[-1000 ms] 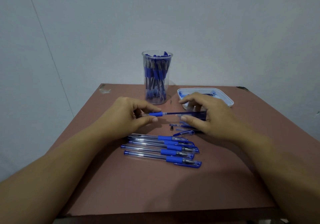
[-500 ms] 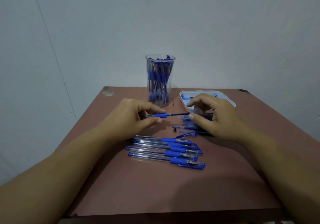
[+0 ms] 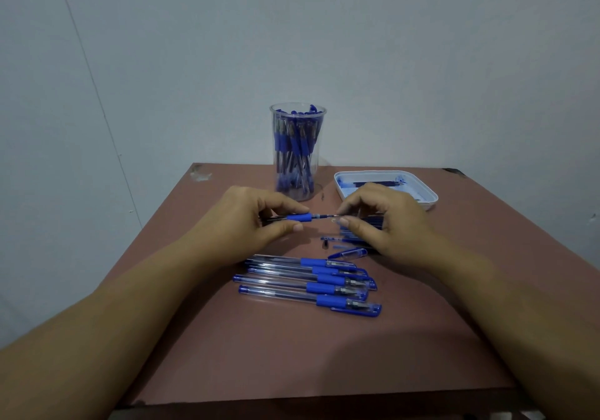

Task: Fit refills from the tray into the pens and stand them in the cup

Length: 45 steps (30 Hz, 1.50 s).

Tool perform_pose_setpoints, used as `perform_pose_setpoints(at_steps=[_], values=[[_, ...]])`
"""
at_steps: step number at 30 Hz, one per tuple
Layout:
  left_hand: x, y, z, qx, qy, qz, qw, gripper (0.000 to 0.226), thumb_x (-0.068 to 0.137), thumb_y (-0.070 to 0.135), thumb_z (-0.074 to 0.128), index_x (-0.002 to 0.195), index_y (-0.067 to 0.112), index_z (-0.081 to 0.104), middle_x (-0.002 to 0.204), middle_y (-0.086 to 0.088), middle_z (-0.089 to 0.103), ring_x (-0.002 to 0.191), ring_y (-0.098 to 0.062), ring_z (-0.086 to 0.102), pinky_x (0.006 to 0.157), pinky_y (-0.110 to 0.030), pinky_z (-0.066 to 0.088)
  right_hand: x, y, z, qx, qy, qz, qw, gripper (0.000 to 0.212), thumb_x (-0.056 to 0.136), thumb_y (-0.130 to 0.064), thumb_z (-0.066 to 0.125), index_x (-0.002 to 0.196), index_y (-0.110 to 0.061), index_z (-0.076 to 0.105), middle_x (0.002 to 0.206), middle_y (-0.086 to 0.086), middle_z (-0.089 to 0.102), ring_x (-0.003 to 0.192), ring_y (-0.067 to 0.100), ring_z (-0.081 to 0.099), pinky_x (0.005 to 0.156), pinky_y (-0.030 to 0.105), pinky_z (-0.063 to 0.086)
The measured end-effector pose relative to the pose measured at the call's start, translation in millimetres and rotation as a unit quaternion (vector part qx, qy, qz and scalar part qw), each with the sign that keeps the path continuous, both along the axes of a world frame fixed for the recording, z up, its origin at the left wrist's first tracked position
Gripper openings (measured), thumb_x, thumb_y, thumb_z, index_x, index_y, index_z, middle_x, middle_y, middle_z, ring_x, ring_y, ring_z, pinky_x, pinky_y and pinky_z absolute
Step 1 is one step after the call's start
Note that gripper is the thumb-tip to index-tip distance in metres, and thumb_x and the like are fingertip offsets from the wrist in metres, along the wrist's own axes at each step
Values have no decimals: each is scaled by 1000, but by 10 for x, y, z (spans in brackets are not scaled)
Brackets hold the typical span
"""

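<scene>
Blue-gripped pen [image 3: 298, 217] is held above the table [image 3: 292, 354], near the cup [image 3: 315, 134], pinched by the left hand [image 3: 246, 221]; the right hand [image 3: 389, 224] pinches its refill [image 3: 326, 215] (keep both in line, push gently).

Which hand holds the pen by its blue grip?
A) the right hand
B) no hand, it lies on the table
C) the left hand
C: the left hand pinches the pen at its blue grip, while the right hand pinches the refill sticking out of it.
</scene>
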<state>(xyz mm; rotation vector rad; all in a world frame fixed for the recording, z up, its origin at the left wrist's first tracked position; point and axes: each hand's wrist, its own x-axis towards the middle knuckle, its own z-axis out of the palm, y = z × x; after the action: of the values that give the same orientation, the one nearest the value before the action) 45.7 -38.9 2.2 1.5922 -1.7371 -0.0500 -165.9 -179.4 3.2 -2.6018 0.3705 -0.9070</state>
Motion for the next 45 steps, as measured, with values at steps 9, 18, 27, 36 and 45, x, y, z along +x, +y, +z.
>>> perform_pose_setpoints(at_steps=[9, 18, 27, 36, 45], values=[[15, 9, 29, -17, 0, 14, 1000, 24, 82, 26, 77, 104, 32, 75, 68, 34, 62, 60, 7, 55, 60, -5, 38, 28, 14, 40, 23, 114, -22, 993, 17, 85, -41, 70, 102, -35, 72, 87, -19, 59, 92, -3, 51, 72, 10, 37], [20, 14, 40, -22, -6, 22, 999, 24, 81, 29, 76, 105, 34, 74, 76, 20, 69, 64, 1, 57, 61, -7, 40, 156, 105, 56, 33, 135, -31, 990, 8, 82, -38, 75, 88, -32, 75, 87, -15, 61, 86, -1, 55, 73, 14, 43], [-3, 38, 58, -30, 5, 29, 999, 25, 82, 26, 76, 107, 27, 75, 72, 24, 66, 64, 4, 57, 60, -5, 39, 105, 173, 74, 141, -64, 13, 988, 24, 85, -11, 73, 88, -34, 68, 82, -4, 72, 79, 12, 68, 77, 28, 57], [-34, 44, 59, -44, 8, 10, 999, 24, 82, 27, 76, 105, 30, 75, 73, 31, 65, 66, 5, 59, 61, -5, 40, 123, 198, 76, 140, -91, 10, 986, 22, 85, -12, 73, 89, -33, 68, 83, -4, 71, 80, 14, 68, 78, 35, 57], [-66, 43, 49, -41, 12, -6, 999, 22, 82, 27, 76, 104, 29, 76, 82, 22, 70, 65, 5, 59, 62, -6, 40, 176, 218, 35, 170, -62, 36, 983, 14, 85, -14, 73, 96, -23, 71, 89, -4, 73, 87, 11, 69, 81, 26, 56]])
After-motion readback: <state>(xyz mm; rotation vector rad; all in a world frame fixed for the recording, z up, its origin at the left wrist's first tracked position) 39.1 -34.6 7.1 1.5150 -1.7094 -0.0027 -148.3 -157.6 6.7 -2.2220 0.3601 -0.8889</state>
